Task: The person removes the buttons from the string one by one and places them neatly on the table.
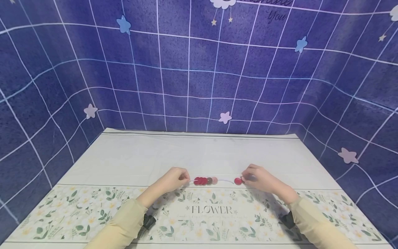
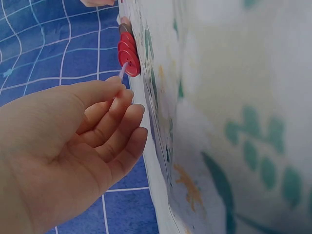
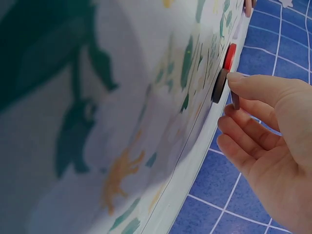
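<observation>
My left hand point(image 1: 174, 178) pinches one end of a thin pale cord point(image 2: 124, 71) between thumb and forefinger. On the cord sits an overlapping row of several red buttons point(image 1: 200, 181), then a dark brown button point(image 1: 209, 181) and a pink button point(image 1: 214, 180). From there the cord point(image 1: 225, 179) curves right across the table, ending near a single red button point(image 1: 237, 181). Beside that one, my right hand point(image 1: 260, 178) pinches a brownish-pink button point(image 3: 235, 99) in the right wrist view. A dark brown button point(image 3: 220, 86) stands close to its thumb, next to the red button point(image 3: 230, 57).
A white cloth with a floral band and the word FLOWER point(image 1: 212, 209) covers the table. Blue curtains point(image 1: 174, 86) with a white grid and stars rise behind and at both sides. Dark straps point(image 1: 149, 221) are at the wrists.
</observation>
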### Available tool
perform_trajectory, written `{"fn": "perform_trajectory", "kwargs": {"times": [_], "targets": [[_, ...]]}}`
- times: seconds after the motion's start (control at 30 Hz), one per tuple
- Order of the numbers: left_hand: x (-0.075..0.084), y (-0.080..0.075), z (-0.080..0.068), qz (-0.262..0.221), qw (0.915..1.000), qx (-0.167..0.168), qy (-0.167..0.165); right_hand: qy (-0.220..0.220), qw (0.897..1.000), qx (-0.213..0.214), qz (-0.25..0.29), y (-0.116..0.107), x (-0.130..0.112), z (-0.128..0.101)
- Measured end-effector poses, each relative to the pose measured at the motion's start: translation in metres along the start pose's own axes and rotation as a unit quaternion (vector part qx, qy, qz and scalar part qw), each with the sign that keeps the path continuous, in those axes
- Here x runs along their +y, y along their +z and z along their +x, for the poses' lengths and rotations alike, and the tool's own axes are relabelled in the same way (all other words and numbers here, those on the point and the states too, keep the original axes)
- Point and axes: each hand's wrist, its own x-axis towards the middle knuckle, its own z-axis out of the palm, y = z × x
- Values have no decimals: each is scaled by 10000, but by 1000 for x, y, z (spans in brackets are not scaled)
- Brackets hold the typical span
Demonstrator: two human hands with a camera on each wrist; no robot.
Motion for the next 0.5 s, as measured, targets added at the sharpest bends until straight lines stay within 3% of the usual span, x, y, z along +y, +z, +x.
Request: {"fn": "perform_trajectory", "kwargs": {"times": [0.5], "targets": [[-1, 1, 0, -40, 10000, -7, -54, 35, 10000, 72, -42, -2, 4, -6]]}}
